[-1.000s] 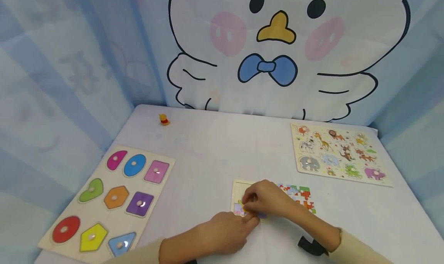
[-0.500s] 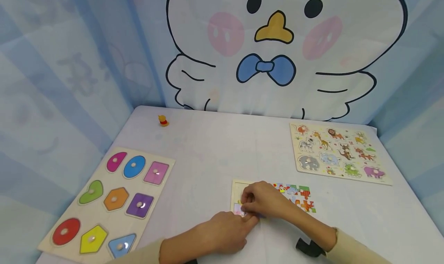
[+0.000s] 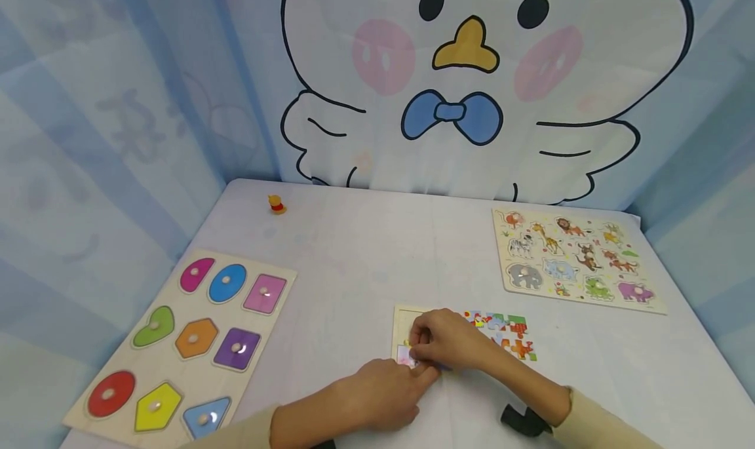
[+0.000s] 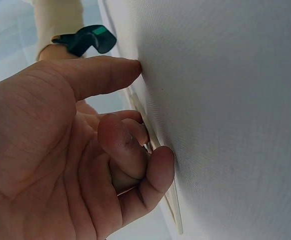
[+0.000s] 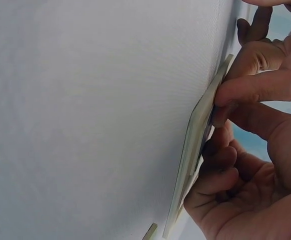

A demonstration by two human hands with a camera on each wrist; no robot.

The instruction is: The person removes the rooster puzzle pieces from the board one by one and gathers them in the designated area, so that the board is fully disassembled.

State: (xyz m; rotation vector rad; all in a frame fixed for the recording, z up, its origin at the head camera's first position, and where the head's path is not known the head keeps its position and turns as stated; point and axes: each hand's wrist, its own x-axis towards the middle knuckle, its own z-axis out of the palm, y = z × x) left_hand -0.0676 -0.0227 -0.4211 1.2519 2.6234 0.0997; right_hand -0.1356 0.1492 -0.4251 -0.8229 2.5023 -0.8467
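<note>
A small wooden puzzle tray [image 3: 407, 316] lies near the front middle of the table, partly hidden under both hands. My right hand [image 3: 453, 339] is over it, thumb and forefinger pinching a jigsaw piece low against the tray; the fingers mostly cover that piece. A pale lilac piece [image 3: 404, 355] shows in the tray's lower left. My left hand [image 3: 385, 395] reaches in from the front left, its forefinger pressing at the tray's near edge beside the right fingertips. In the left wrist view its thumb [image 4: 108, 75] stretches straight to the tabletop and other fingers bend loosely.
Colourful jigsaw pieces [image 3: 519, 334] lie just right of the tray. A board of knobbed shapes [image 3: 203, 370] fills the left side, and an animal peg board [image 3: 566, 292] the back right. A tiny yellow-and-red figure [image 3: 276, 204] stands at the back left. Printed curtains surround the table.
The right hand has shifted very slightly left over the tray, its fingers covering more of the pieces. The left hand stays at the near edge. The head view has moved a little.
</note>
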